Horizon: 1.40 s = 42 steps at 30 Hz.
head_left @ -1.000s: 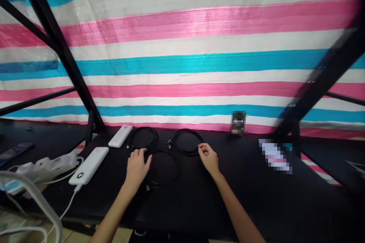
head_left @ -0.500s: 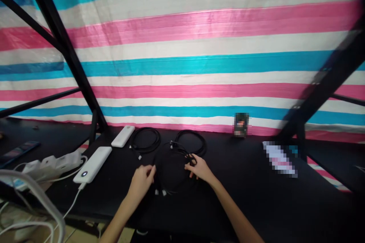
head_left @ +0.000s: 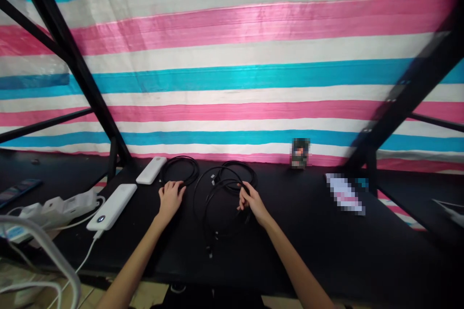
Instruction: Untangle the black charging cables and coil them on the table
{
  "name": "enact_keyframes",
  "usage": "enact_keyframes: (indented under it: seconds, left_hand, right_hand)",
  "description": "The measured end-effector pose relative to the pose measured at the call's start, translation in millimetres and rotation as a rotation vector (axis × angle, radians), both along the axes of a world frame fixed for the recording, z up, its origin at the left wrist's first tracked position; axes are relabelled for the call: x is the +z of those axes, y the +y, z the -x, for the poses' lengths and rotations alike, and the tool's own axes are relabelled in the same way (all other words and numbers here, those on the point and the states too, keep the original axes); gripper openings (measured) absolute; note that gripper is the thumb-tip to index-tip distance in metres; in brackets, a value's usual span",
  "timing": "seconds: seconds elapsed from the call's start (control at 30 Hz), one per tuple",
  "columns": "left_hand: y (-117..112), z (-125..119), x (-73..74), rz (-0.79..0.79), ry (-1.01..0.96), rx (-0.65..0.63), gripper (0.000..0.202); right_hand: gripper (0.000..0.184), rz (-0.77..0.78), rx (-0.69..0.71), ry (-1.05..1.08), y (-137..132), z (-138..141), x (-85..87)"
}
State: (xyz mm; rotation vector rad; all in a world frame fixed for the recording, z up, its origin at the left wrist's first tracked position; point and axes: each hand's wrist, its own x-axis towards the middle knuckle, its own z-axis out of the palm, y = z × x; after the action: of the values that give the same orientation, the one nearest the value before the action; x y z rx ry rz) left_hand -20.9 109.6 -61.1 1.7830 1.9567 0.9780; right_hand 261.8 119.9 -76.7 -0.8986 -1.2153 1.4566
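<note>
My right hand (head_left: 253,201) grips a loosely looped black cable (head_left: 205,212), its fingers closed round the loop's right side. The cable's small connector ends lie low on the dark table, toward me. My left hand (head_left: 171,200) is open, fingers apart and pointing away from me. Its fingertips are at the near edge of a coiled black cable (head_left: 197,169) at the back left; whether they touch it I cannot tell. Partly behind the held loop lies another coiled black cable (head_left: 253,169), with pale connectors at its left side.
Two white power banks (head_left: 112,207) lie left of the hands, one with a white cable plugged in. A power strip with white plugs (head_left: 54,210) is further left. Dark slanted frame bars (head_left: 68,58) rise at both sides before a striped sheet (head_left: 232,75).
My left hand has left the looped cable and moved left and away from me to the back-left coil. My right hand still holds the loop, which has spread out somewhat.
</note>
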Motion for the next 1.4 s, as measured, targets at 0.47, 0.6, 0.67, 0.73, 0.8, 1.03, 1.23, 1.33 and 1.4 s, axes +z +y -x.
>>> enact_keyframes:
  seconds: [0.47,0.6,0.67,0.73,0.8,1.03,1.23,1.33,1.4]
  left_hand:
    - [-39,-79,33.6,0.285,-1.021,-0.46,0.05]
    - [-40,-69,39.4,0.159,-0.921,-0.445,0.034]
    - [-41,-67,41.8,0.137,-0.876,-0.458,0.037]
    - [-44,-70,43.6,0.086,-0.823,-0.452,0.043]
    - [-47,-76,45.2,0.044,-0.784,-0.418,0.043]
    - [-53,-68,57.5,0.085,-0.841,-0.3,0.035]
    - [-57,-19,69.1,-0.134,-1.154,-0.09,0.028]
    - [-62,-4,65.9,-0.128,-1.207,-0.053,0.021]
    - [-65,0,59.4,-0.068,-1.216,-0.088,0.032]
  right_hand:
    - [0.028,0.059,-0.081,0.273,-8,-15,27.6]
    - [0.03,0.063,-0.086,0.265,-9,-18,31.5]
    - [0.031,0.068,-0.115,0.247,-8,-17,29.0]
    - [0.033,0.075,-0.166,0.226,-5,-14,24.4]
    - [0.037,0.081,-0.231,0.212,-1,-12,19.5]
    - [0.043,0.197,-0.361,0.226,6,-34,18.6]
    - [0.022,0.384,-0.379,0.236,7,-64,23.0]
    - [0.012,0.418,-0.406,0.208,9,-66,20.9]
    - [0.01,0.432,-0.409,0.184,9,-65,19.4]
